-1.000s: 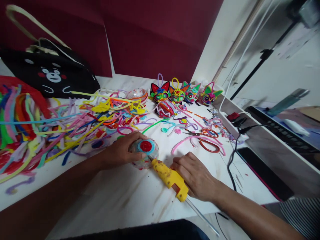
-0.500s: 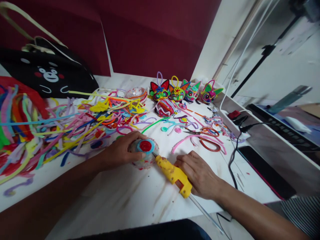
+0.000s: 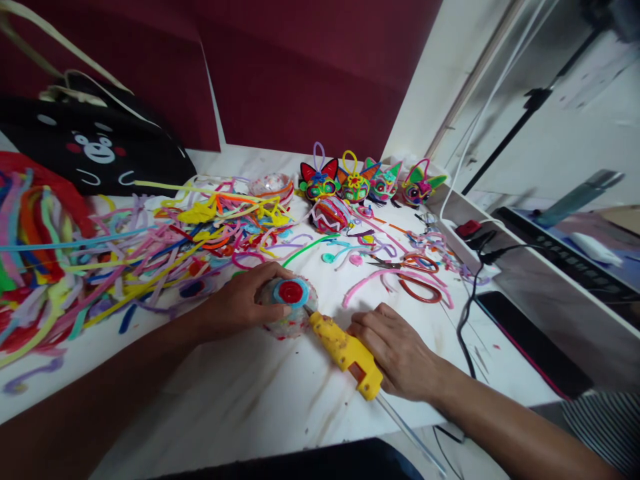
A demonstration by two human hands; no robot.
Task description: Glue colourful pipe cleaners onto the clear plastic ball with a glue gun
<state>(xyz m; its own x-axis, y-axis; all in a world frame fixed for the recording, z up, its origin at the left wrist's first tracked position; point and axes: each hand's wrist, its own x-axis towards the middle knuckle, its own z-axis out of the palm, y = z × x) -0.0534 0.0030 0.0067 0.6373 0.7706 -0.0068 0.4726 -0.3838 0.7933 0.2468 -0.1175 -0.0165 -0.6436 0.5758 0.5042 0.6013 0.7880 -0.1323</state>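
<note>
My left hand (image 3: pixel 250 300) grips the left side of a clear round ball (image 3: pixel 286 323) that rests on the white table. On top of the ball is a coil, red (image 3: pixel 291 291) in the middle with a light blue ring around it. My right hand (image 3: pixel 397 347) is wrapped round a yellow glue gun (image 3: pixel 345 350), its fingers partly hidden behind it. The nozzle points at the right edge of the blue ring, touching or very near it. A clear glue stick (image 3: pixel 407 430) sticks out of the gun's rear end.
Colourful fuzzy stems (image 3: pixel 200 247) are heaped at the left. Decorated cat-head balls (image 3: pixel 354 187) line the back. Orange-handled scissors (image 3: pixel 419 263), a black phone (image 3: pixel 534 343) and a power strip (image 3: pixel 473 247) lie to the right. A black bag (image 3: pixel 95 153) stands back left.
</note>
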